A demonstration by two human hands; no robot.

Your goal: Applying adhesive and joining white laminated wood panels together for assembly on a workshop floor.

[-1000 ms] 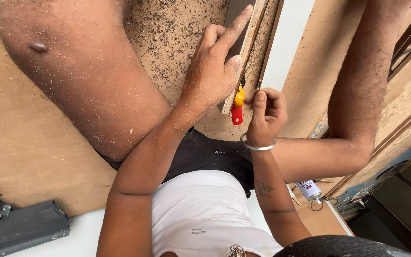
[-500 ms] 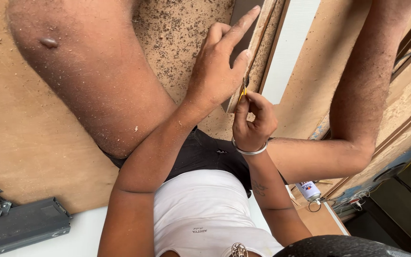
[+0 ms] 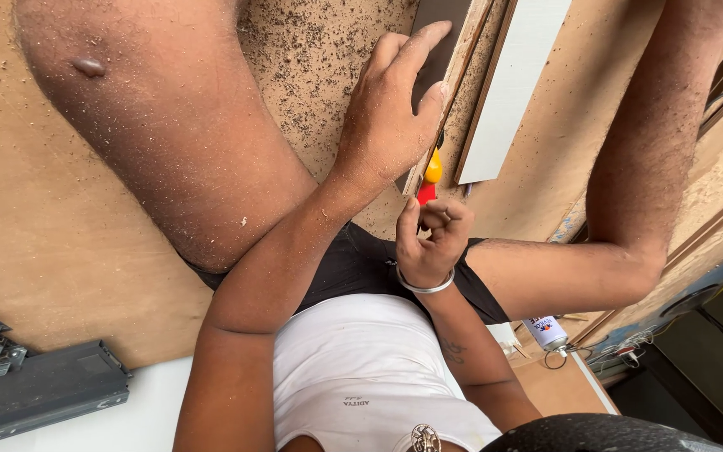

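Left hand [image 3: 391,117] flat on the dark board [image 3: 437,50], right hand [image 3: 430,238] gripping a red-and-yellow tool [image 3: 428,180]: a slip could gouge nearby fingers.

Sawdust-strewn brown board floor [image 3: 60,209]

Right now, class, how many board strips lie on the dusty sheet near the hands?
2. A dark-faced strip lies under the left hand. A white strip lies just beside it, untouched. Others may lie outside the view.
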